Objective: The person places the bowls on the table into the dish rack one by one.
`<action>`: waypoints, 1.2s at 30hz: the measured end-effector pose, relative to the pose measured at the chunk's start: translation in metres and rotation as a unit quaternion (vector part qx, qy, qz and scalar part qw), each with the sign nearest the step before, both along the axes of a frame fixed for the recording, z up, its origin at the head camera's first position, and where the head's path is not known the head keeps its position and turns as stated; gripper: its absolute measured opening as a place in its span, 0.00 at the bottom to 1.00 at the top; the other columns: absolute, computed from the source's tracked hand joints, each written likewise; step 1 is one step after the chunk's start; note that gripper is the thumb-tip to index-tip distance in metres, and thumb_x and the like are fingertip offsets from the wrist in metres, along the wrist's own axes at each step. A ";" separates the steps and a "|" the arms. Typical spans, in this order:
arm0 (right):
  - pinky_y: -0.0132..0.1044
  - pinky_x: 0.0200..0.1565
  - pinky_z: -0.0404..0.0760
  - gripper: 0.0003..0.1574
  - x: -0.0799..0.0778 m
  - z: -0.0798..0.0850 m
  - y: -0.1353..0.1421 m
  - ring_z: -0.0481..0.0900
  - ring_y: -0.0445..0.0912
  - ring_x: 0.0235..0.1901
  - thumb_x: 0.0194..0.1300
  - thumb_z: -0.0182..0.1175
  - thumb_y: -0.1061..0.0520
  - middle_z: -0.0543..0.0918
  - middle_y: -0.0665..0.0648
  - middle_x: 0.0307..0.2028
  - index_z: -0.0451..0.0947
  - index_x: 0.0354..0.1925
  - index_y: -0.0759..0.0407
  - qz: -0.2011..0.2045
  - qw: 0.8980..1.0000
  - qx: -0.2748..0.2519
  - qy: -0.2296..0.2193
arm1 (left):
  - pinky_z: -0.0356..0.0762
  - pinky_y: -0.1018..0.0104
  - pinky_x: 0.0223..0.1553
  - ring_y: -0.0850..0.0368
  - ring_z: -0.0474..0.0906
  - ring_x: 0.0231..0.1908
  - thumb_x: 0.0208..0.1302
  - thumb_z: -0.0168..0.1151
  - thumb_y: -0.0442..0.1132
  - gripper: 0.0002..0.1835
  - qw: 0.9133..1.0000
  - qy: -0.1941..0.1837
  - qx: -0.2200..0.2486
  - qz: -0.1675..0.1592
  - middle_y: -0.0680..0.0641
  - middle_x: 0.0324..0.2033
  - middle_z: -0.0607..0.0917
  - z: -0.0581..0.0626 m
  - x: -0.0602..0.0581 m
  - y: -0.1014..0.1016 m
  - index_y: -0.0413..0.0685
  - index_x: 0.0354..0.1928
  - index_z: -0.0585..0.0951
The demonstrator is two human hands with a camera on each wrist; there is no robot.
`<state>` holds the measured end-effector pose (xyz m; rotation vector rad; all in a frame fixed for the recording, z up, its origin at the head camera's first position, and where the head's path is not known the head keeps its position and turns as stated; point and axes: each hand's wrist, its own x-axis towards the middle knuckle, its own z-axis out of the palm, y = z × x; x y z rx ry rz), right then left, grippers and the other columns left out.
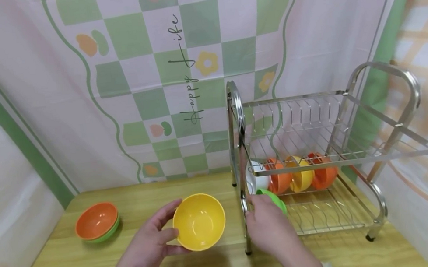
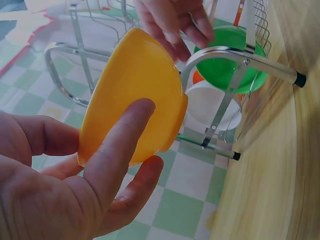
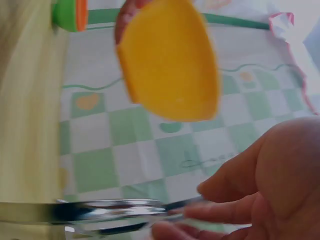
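Note:
My left hand [image 1: 151, 242] holds a yellow bowl [image 1: 199, 222] up in front of the rack's left side, thumb and fingers around its side, its hollow toward me in the head view. In the left wrist view the fingers lie along the outer wall of this bowl [image 2: 132, 85]. My right hand [image 1: 266, 224] is at the rack's left end post, close by a green bowl [image 1: 279, 202] that stands on edge in the lower tier. Its fingers [image 2: 167, 25] are loosely bent, with nothing between them.
A two-tier metal dish rack [image 1: 360, 161] stands at right. Behind the green bowl, its lower tier holds a white bowl [image 1: 257, 176] and several orange and yellow bowls [image 1: 302, 178]. On the wooden table [image 1: 54, 266], at left, an orange bowl [image 1: 97, 221] sits in a green one [image 1: 108, 237].

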<state>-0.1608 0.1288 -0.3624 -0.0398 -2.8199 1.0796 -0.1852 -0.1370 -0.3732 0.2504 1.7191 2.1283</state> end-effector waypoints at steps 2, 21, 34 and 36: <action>0.42 0.37 0.83 0.19 0.007 0.007 0.003 0.78 0.48 0.43 0.71 0.57 0.56 0.80 0.54 0.50 0.78 0.58 0.57 -0.002 0.999 -0.036 0.000 | 0.83 0.41 0.43 0.39 0.79 0.49 0.62 0.54 0.21 0.38 1.000 0.002 0.001 0.000 0.35 0.70 0.55 0.001 0.002 0.001 0.43 0.75 0.60; 0.57 0.56 0.77 0.38 0.008 -0.009 0.013 0.78 0.60 0.56 0.80 0.46 0.55 0.65 0.71 0.68 0.44 0.78 0.62 0.262 0.774 -0.559 -0.143 | 0.82 0.39 0.43 0.38 0.77 0.51 0.63 0.56 0.21 0.37 0.999 0.010 0.031 -0.040 0.34 0.70 0.56 0.014 0.017 0.012 0.42 0.75 0.61; 0.53 0.52 0.81 0.35 0.008 -0.010 0.011 0.82 0.57 0.48 0.77 0.52 0.57 0.73 0.68 0.55 0.55 0.76 0.60 0.261 0.787 -0.546 -0.121 | 0.83 0.41 0.42 0.38 0.78 0.50 0.63 0.56 0.22 0.37 0.997 0.010 0.047 -0.053 0.35 0.70 0.56 0.016 0.019 0.014 0.42 0.75 0.61; 0.53 0.52 0.81 0.34 0.008 -0.010 0.012 0.82 0.57 0.48 0.77 0.52 0.58 0.72 0.68 0.56 0.57 0.76 0.59 0.270 0.784 -0.547 -0.115 | 0.83 0.41 0.42 0.38 0.78 0.50 0.63 0.57 0.22 0.37 0.997 0.009 0.050 -0.055 0.35 0.70 0.56 0.016 0.019 0.014 0.42 0.75 0.61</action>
